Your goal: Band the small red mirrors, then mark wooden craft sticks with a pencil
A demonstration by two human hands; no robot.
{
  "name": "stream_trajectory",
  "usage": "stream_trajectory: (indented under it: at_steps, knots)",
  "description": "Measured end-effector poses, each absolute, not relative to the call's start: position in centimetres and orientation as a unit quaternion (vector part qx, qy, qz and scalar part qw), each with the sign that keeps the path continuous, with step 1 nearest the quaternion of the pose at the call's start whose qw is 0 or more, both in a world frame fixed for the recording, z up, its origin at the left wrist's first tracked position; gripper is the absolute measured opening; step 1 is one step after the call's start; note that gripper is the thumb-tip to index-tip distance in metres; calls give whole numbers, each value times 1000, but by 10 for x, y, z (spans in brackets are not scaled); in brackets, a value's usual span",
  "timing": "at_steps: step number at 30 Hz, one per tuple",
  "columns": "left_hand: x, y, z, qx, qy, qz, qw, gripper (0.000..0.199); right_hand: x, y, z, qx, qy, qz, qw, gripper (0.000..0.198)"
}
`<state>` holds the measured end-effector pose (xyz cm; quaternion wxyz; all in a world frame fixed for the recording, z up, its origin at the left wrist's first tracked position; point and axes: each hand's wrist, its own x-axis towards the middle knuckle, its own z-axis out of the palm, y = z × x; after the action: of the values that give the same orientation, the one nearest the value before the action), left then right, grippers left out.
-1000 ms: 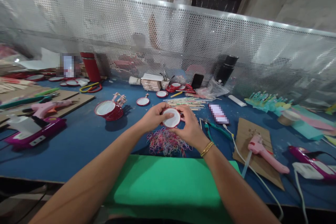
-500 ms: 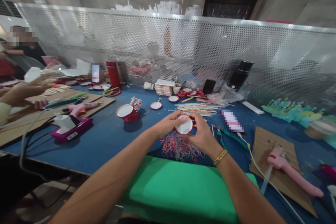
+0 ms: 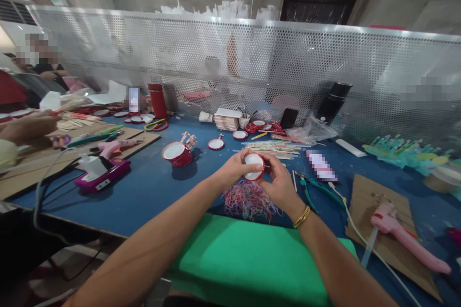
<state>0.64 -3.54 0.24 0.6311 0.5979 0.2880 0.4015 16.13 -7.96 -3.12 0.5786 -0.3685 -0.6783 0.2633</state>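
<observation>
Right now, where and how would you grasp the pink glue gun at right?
Probably by its handle, from the near right: the glue gun lies on cardboard, its handle pointing that way, the end past the cardboard's edge and clear of the glue stick.

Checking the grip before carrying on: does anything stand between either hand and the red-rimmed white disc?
Nothing visible: the left hand holds the disc directly, and the right hand is close around its right edge.
</observation>
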Motion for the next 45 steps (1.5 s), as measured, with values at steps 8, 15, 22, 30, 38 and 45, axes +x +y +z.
stream_trajectory:
  at_steps: [8,15,22,30,38,45]
  knots:
    - [7,-33,3,590,303,411,626,58,153,-82,-26,-336,-479,474,658,26]
    - [6,-32,2,631,307,370,609,57,157,-79,-23,-339,-363,575,650,24]
    - [8,-29,0,632,343,386,578,55,160,-79,-23,-410,-371,523,649,33]
    - [5,-26,-3,638,348,373,577,57,157,-83,-22,-430,-490,456,606,43]
    - [-6,-27,8,813,252,319,416,77,168,-76,-30,-492,-525,337,607,32]
    - [-6,-29,10,887,261,294,242,67,167,-72,-35,-518,-541,290,596,29]
